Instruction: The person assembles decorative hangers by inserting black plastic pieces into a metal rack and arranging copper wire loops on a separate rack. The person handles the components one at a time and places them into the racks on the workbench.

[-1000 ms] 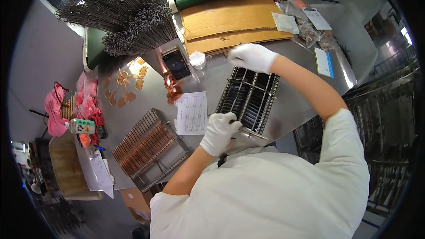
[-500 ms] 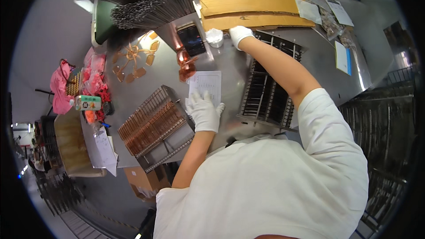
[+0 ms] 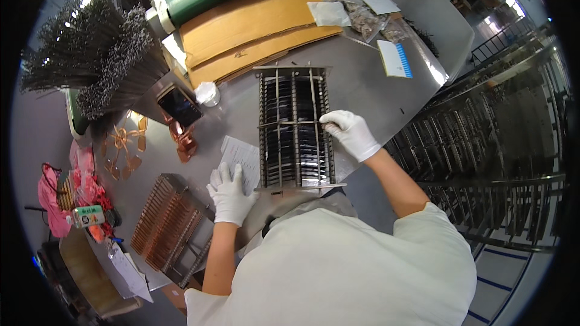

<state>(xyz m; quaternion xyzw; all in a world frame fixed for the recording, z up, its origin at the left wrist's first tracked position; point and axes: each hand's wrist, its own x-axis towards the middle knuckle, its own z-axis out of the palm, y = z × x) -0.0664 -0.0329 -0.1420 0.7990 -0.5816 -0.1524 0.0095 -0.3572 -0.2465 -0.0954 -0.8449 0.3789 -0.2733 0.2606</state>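
Note:
My left hand point(image 3: 231, 193), in a white glove, lies with fingers apart at the lower left edge of a printed sheet of paper point(image 3: 240, 156). To the right of the sheet stands a metal rack point(image 3: 295, 130) holding rows of thin dark plates. My right hand point(image 3: 352, 134), also gloved, is closed at the rack's right side, fingertips pinched together by the end of a cross rod; whatever sits between them is hidden. A second rack point(image 3: 164, 223), filled with copper-coloured plates, stands tilted left of my left hand.
Copper-coloured parts point(image 3: 184, 143), a phone point(image 3: 179, 106) and a white cup point(image 3: 208, 93) lie beyond the left hand. Bundles of dark wire rods point(image 3: 115, 60) rise at the far left. Cardboard sheets point(image 3: 254, 27) lie at the back. Metal shelving point(image 3: 477, 139) fills the right side.
My view has turned to the right. My right hand has come back from beside the white cup to the dark rack's right side. My left hand stays low by the paper, which looks more slanted.

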